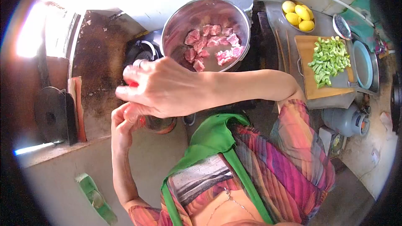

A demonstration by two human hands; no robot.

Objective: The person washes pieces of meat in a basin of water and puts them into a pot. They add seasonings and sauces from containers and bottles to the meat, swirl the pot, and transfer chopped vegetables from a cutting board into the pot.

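Both of my hands are close together left of the large metal pot (pixel 175 29), which holds several chunks of raw meat (pixel 209 42). My right hand (pixel 157 86) reaches across from the right, its fingers curled over something small and red (pixel 133 84), mostly hidden. Just below, my left hand (pixel 125 119) is closed against the underside of the right one; its grip is partly covered. A round, dark, glassy container (pixel 159 124) shows beneath the hands, and how it is held cannot be made out.
On the right, chopped green vegetables (pixel 329 60) lie on a wooden board (pixel 307 44), near a bowl of yellow fruit (pixel 298 15), a small bowl (pixel 341 27) and a blue round dish (pixel 362 65). A gas cylinder (pixel 341 119) stands below. A wall ledge (pixel 63 150) is at left.
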